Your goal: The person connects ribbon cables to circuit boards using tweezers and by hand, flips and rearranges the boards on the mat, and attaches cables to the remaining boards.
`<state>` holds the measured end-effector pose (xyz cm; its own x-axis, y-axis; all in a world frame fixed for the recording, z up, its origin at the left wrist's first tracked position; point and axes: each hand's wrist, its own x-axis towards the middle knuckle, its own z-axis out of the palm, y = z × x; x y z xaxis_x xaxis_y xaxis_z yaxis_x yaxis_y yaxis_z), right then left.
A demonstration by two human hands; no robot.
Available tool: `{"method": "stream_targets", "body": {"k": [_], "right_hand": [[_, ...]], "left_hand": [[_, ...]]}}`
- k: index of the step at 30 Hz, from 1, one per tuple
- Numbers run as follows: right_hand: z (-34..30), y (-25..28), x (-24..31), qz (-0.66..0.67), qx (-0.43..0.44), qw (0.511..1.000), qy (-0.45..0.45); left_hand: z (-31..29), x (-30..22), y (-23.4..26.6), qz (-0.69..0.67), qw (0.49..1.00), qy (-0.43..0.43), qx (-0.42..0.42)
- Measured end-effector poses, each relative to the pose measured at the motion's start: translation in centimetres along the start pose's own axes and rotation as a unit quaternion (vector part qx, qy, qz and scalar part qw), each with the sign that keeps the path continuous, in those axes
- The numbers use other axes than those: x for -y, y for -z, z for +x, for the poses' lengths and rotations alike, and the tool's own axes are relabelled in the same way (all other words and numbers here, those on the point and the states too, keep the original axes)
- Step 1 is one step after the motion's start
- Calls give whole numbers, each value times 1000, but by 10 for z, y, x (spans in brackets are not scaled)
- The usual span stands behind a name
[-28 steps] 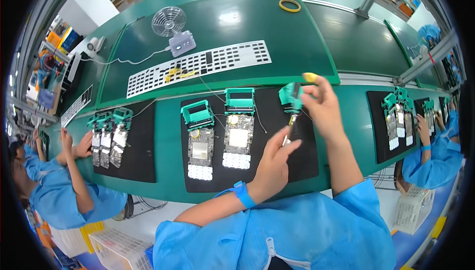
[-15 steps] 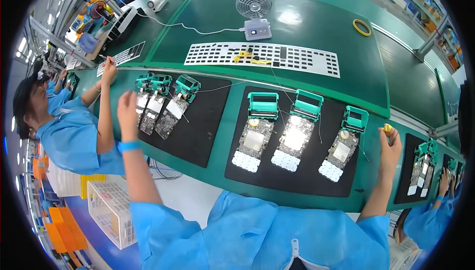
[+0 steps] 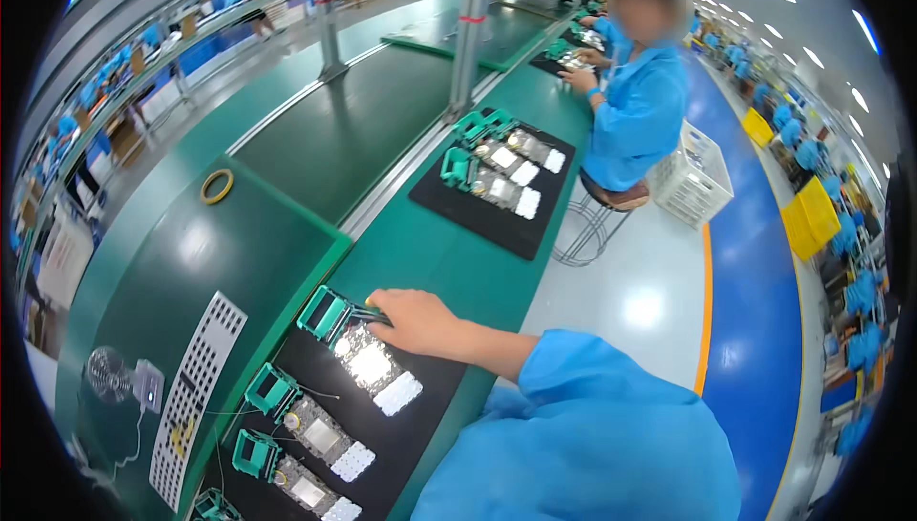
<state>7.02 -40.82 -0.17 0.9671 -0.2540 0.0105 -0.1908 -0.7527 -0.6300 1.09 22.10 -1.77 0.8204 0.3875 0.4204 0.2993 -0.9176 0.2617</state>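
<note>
My right hand (image 3: 420, 322) reaches over the black mat (image 3: 435, 382) to the circuit board (image 3: 371, 359) at its far end. Its fingers are pinched together beside the green frame (image 3: 325, 313) attached to that board. A bit of yellow shows at the fingertips, but what they hold is too small to make out. The board has a shiny silver middle and a white perforated end. Nearer along the mat lie two similar boards (image 3: 320, 435) with green frames, and part of another green frame (image 3: 215, 505) at the lower edge. My left hand is out of view.
Another black mat (image 3: 497, 220) carries several boards with green frames. Beyond it a co-worker in blue (image 3: 640, 110) works with both hands. A white perforated sheet (image 3: 196, 392), small fan (image 3: 110, 373) and yellow tape roll (image 3: 217, 187) lie left. A metal post (image 3: 468, 43) rises behind.
The view has swung far to the right, and my left hand has left it. My right hand has moved from beside the mat to the board at its end.
</note>
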Motion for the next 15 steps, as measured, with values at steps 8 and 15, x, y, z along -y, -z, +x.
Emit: {"method": "stream_targets", "body": {"k": [8, 15], "right_hand": [[14, 46, -85, -147, -174, 971, -66], [14, 69, -58, -173, -344, 922, 37]], "left_hand": [[-62, -116, -20, -142, 989, 7, 45], [-104, -171, -28, -154, 981, -18, 117]]}}
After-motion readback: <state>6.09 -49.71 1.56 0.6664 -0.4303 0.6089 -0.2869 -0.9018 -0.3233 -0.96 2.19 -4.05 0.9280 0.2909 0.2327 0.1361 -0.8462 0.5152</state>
